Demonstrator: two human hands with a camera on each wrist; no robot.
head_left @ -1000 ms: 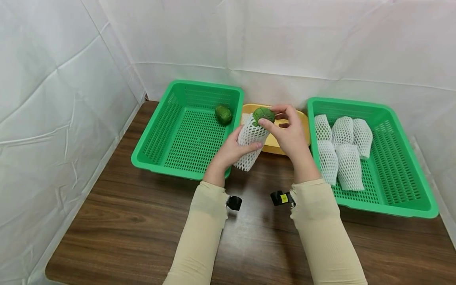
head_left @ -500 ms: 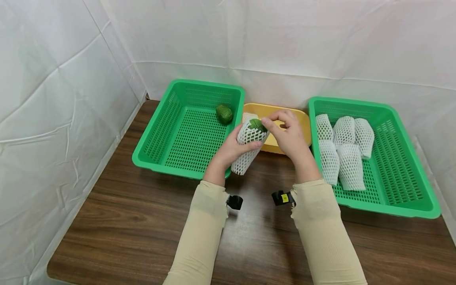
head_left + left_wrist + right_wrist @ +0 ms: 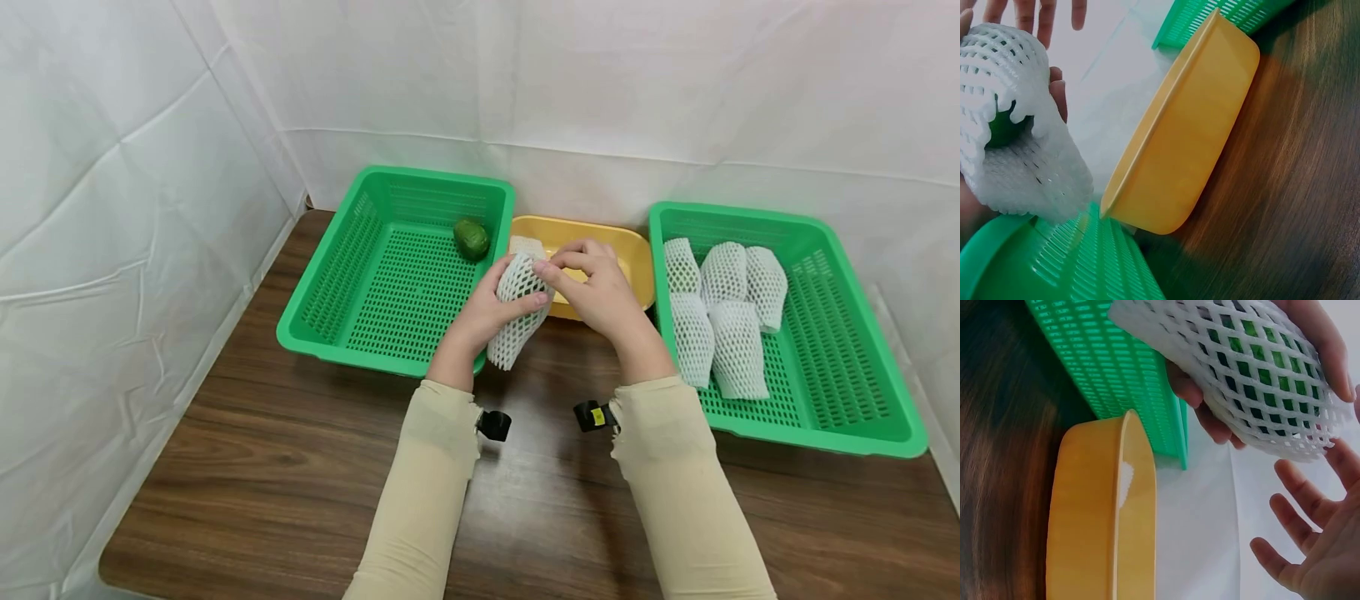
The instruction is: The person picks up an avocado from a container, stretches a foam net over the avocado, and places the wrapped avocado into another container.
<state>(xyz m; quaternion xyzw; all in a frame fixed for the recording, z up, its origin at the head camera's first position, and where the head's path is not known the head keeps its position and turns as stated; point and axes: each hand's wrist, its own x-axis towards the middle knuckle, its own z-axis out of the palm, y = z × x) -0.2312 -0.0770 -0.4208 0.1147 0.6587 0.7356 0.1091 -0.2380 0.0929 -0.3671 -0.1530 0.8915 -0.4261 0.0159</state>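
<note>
My left hand (image 3: 480, 315) grips a white foam net sleeve (image 3: 513, 337) above the table's middle, thumb across its front. Inside the sleeve sits a green fruit (image 3: 1266, 375), avocado-like, seen through the mesh in the right wrist view. Through the sleeve's lower opening, the left wrist view shows a bit of the fruit (image 3: 1007, 128). My right hand (image 3: 596, 287) pinches the sleeve's upper rim between thumb and index finger; its other fingers spread apart in the right wrist view. Another dark green fruit (image 3: 471, 240) lies in the left green basket (image 3: 300, 333).
Behind my hands, a yellow tray (image 3: 637, 260) holds white foam netting (image 3: 527, 246) at its left end. In the right green basket (image 3: 903, 417) lie several net-covered pieces (image 3: 738, 354). A white sheet (image 3: 600, 100) hangs behind the wooden table (image 3: 300, 467).
The fruit has sunk into the sleeve, its exposed top now covered by mesh. My right hand has shifted left and slightly down, from the fruit to the sleeve's rim.
</note>
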